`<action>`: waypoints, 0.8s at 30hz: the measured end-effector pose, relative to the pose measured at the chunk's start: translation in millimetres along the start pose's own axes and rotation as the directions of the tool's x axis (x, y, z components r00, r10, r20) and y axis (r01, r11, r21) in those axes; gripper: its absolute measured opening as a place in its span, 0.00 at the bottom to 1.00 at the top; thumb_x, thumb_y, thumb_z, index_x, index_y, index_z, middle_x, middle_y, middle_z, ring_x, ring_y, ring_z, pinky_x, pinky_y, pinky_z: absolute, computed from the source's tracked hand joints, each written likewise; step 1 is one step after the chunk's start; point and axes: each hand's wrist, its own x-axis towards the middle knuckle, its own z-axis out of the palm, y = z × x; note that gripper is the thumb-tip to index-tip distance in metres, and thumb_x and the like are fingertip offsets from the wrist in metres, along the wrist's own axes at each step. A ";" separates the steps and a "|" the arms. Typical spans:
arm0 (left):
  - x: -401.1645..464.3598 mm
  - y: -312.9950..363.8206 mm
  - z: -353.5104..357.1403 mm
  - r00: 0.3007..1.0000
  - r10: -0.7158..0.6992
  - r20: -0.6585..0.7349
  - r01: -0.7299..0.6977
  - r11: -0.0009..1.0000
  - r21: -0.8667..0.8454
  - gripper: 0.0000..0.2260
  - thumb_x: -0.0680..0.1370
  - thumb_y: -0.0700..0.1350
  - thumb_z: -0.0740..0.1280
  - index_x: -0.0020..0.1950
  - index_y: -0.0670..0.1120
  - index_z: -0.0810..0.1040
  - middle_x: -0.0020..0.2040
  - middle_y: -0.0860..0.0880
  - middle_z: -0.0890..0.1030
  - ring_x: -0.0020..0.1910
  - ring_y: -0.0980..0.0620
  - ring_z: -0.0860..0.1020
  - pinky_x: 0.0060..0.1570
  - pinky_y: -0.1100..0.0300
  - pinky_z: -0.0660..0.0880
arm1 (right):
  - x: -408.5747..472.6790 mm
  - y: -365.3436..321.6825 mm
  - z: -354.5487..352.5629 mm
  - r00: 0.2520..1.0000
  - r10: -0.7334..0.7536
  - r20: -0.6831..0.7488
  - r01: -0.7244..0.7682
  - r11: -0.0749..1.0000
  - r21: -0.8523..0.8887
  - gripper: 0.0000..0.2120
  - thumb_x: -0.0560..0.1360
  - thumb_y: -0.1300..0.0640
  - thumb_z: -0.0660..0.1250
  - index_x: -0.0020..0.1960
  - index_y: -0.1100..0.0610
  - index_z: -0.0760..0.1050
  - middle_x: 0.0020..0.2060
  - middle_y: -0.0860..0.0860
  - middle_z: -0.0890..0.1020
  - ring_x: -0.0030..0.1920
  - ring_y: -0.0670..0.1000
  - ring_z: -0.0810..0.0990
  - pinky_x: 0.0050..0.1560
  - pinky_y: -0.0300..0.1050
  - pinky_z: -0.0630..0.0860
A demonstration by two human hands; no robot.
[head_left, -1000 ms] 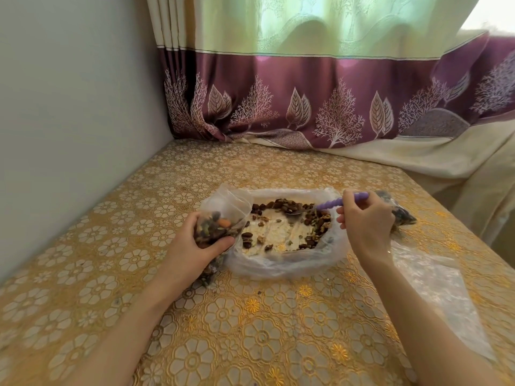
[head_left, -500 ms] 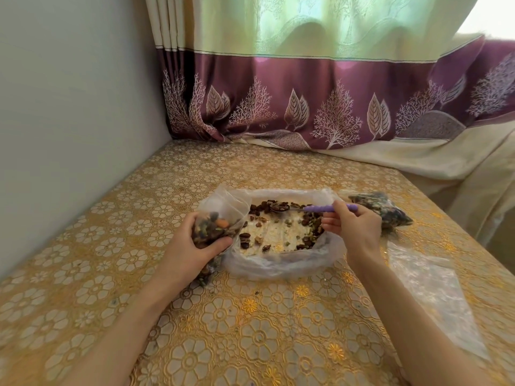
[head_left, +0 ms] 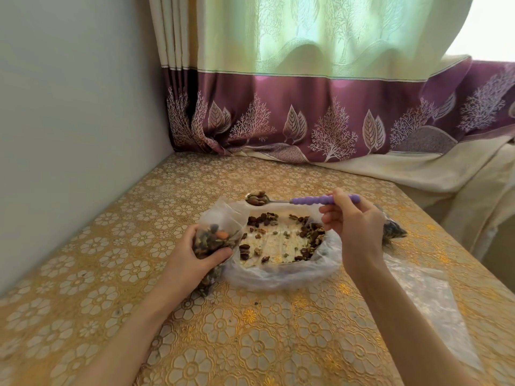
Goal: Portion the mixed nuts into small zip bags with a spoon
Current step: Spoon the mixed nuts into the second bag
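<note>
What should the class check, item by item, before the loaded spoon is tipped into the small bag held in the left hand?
1. Purple-handled metal spoon carries nuts in its bowl: ok.
2. Right hand grips the spoon handle: ok.
3. Left hand holds the small clear zip bag upright: ok.
4. Bag mouth open wide enough: cannot tell.
5. Spoon bowl above the bag mouth: not ok; it is over the far rim of the large plastic-lined nut container.
6. Room left in the small bag: cannot tell.
</note>
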 end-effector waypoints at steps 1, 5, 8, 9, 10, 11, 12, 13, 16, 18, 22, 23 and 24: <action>-0.1 0.0 0.3 1.000 -0.001 -0.003 0.001 1.000 -0.005 0.21 0.62 0.55 0.74 0.51 0.58 0.72 0.48 0.58 0.79 0.46 0.66 0.75 0.41 0.66 0.69 | -2.5 -5.1 3.4 1.000 -0.014 0.027 0.013 1.000 0.007 0.11 0.78 0.60 0.64 0.38 0.62 0.78 0.27 0.50 0.80 0.28 0.46 0.75 0.28 0.36 0.72; 1.1 1.0 2.7 1.000 0.006 -0.010 -0.006 0.999 -0.036 0.19 0.64 0.53 0.75 0.50 0.57 0.72 0.48 0.58 0.79 0.47 0.65 0.76 0.41 0.66 0.70 | -13.3 -18.4 16.9 0.984 -0.073 0.165 0.074 0.997 0.002 0.12 0.78 0.62 0.63 0.38 0.62 0.77 0.27 0.50 0.80 0.27 0.47 0.75 0.28 0.36 0.72; -0.4 1.4 -0.1 0.999 0.009 -0.048 -0.012 0.997 -0.076 0.17 0.65 0.50 0.75 0.49 0.57 0.71 0.48 0.58 0.78 0.47 0.62 0.76 0.40 0.66 0.71 | -22.6 -23.0 28.5 0.948 -0.142 0.284 0.166 0.984 -0.062 0.08 0.77 0.63 0.63 0.41 0.62 0.77 0.28 0.50 0.81 0.28 0.47 0.76 0.29 0.36 0.73; -0.4 2.6 1.2 0.999 0.008 -0.051 -0.012 0.996 -0.091 0.18 0.64 0.51 0.75 0.48 0.57 0.71 0.48 0.58 0.78 0.46 0.63 0.77 0.40 0.67 0.71 | -23.9 -23.5 29.7 0.934 -0.169 0.314 0.203 0.976 -0.080 0.06 0.77 0.64 0.64 0.42 0.61 0.77 0.29 0.50 0.81 0.29 0.47 0.77 0.29 0.37 0.74; -0.5 4.4 2.3 0.999 0.006 -0.050 -0.012 0.994 -0.108 0.18 0.63 0.53 0.75 0.48 0.57 0.72 0.47 0.58 0.79 0.45 0.65 0.77 0.40 0.69 0.70 | -24.8 -23.9 30.6 0.919 -0.193 0.344 0.238 0.967 -0.094 0.06 0.77 0.65 0.64 0.42 0.60 0.77 0.30 0.50 0.81 0.29 0.48 0.77 0.30 0.37 0.75; -0.9 6.2 2.7 0.999 0.002 -0.052 -0.009 0.992 -0.130 0.20 0.61 0.55 0.74 0.49 0.58 0.72 0.47 0.59 0.79 0.44 0.66 0.77 0.40 0.70 0.70 | -25.6 -24.3 30.9 0.904 -0.211 0.371 0.266 0.959 -0.103 0.06 0.77 0.66 0.64 0.43 0.59 0.77 0.30 0.51 0.81 0.29 0.48 0.77 0.30 0.38 0.75; -1.1 7.7 2.4 0.998 -0.005 -0.059 -0.004 0.987 -0.158 0.21 0.60 0.56 0.74 0.49 0.58 0.72 0.47 0.59 0.79 0.44 0.67 0.77 0.40 0.70 0.71 | -26.1 -24.8 31.8 0.893 -0.225 0.390 0.286 0.952 -0.105 0.07 0.76 0.67 0.64 0.43 0.58 0.77 0.31 0.52 0.82 0.30 0.48 0.77 0.31 0.38 0.75; -0.9 8.6 1.8 0.997 -0.015 -0.070 0.001 0.981 -0.195 0.22 0.59 0.56 0.74 0.49 0.58 0.73 0.47 0.59 0.80 0.44 0.67 0.77 0.41 0.70 0.71 | -25.9 -25.5 32.0 0.886 -0.234 0.400 0.297 0.949 -0.102 0.07 0.76 0.67 0.63 0.43 0.58 0.77 0.32 0.52 0.81 0.30 0.48 0.78 0.31 0.38 0.75; 0.2 8.9 -1.3 0.994 -0.039 -0.107 0.006 0.956 -0.294 0.22 0.59 0.56 0.74 0.50 0.55 0.75 0.45 0.57 0.81 0.45 0.61 0.79 0.42 0.64 0.71 | -23.4 -27.5 31.9 0.891 -0.236 0.388 0.281 0.958 -0.063 0.08 0.76 0.68 0.62 0.44 0.58 0.77 0.32 0.52 0.80 0.30 0.48 0.77 0.32 0.39 0.76; 0.4 8.4 -3.2 0.991 -0.048 -0.122 0.006 0.945 -0.326 0.22 0.60 0.55 0.73 0.52 0.52 0.76 0.48 0.50 0.80 0.49 0.53 0.78 0.44 0.61 0.71 | -20.8 -27.5 30.3 0.912 -0.209 0.352 0.229 0.973 -0.015 0.08 0.77 0.67 0.62 0.44 0.59 0.78 0.31 0.50 0.80 0.31 0.48 0.77 0.34 0.40 0.76; -0.3 9.5 -7.3 0.991 -0.022 -0.135 -0.025 0.941 -0.338 0.22 0.62 0.54 0.72 0.54 0.50 0.77 0.51 0.47 0.79 0.51 0.49 0.77 0.46 0.56 0.73 | -12.5 -26.4 23.6 0.969 -0.114 0.221 0.089 0.989 0.120 0.07 0.77 0.63 0.63 0.43 0.60 0.78 0.30 0.50 0.79 0.31 0.46 0.76 0.33 0.37 0.75; -0.4 10.4 -8.8 0.990 -0.010 -0.144 -0.039 0.942 -0.334 0.21 0.63 0.54 0.72 0.54 0.49 0.77 0.51 0.46 0.79 0.50 0.48 0.77 0.46 0.56 0.74 | -9.9 -25.3 20.8 0.977 -0.105 0.186 0.083 0.989 0.121 0.07 0.77 0.63 0.63 0.43 0.61 0.78 0.30 0.50 0.79 0.30 0.46 0.75 0.33 0.37 0.74; -0.4 11.3 -10.4 0.988 0.006 -0.157 -0.057 0.945 -0.323 0.20 0.63 0.54 0.71 0.53 0.49 0.77 0.50 0.47 0.79 0.49 0.49 0.78 0.44 0.58 0.74 | -7.3 -23.6 17.8 0.982 -0.102 0.158 0.086 0.991 0.105 0.08 0.78 0.62 0.63 0.42 0.60 0.78 0.29 0.49 0.79 0.30 0.46 0.75 0.32 0.37 0.74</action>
